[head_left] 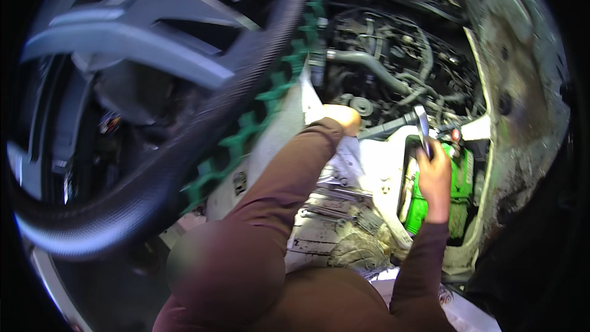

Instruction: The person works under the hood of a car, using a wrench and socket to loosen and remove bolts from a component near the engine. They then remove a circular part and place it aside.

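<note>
A narrow, shiny metal tool stands up from my right hand, whose fingers are closed around its lower end. Its exact kind is not clear. That hand is above a bright green car battery, with a red-topped part at the battery's far end. Farther left, my left hand reaches to the edge of the engine bay, beside a round pulley. Strong light washes it out, and its fingers are bent down out of sight, so what they touch is hidden.
Hoses and dark engine parts fill the bay beyond my hands. Long metal tools lie on the pale, dirty panel nearer me. A large steering wheel covers the left side, beside a green toothed strip. Worn bodywork borders the right.
</note>
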A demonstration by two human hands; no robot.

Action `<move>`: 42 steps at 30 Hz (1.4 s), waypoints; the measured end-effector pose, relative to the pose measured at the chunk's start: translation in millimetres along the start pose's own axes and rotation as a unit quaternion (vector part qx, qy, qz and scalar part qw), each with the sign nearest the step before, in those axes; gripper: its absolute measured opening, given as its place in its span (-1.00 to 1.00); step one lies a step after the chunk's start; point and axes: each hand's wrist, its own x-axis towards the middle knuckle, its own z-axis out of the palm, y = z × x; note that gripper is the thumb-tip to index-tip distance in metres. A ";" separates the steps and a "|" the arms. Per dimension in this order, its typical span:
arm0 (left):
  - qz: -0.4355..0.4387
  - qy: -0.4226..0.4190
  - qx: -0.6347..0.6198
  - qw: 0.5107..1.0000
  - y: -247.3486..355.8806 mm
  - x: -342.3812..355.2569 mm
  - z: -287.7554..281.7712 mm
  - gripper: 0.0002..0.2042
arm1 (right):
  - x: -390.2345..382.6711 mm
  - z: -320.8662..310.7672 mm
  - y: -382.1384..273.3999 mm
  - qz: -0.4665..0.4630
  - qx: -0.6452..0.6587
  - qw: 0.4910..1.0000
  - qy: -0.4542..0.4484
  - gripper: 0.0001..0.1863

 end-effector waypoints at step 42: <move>-0.028 -0.080 0.119 0.989 14.2 32.2 12.3 -0.64 | -151.1 100.4 28.2 -0.066 -0.127 0.960 -0.242 -0.76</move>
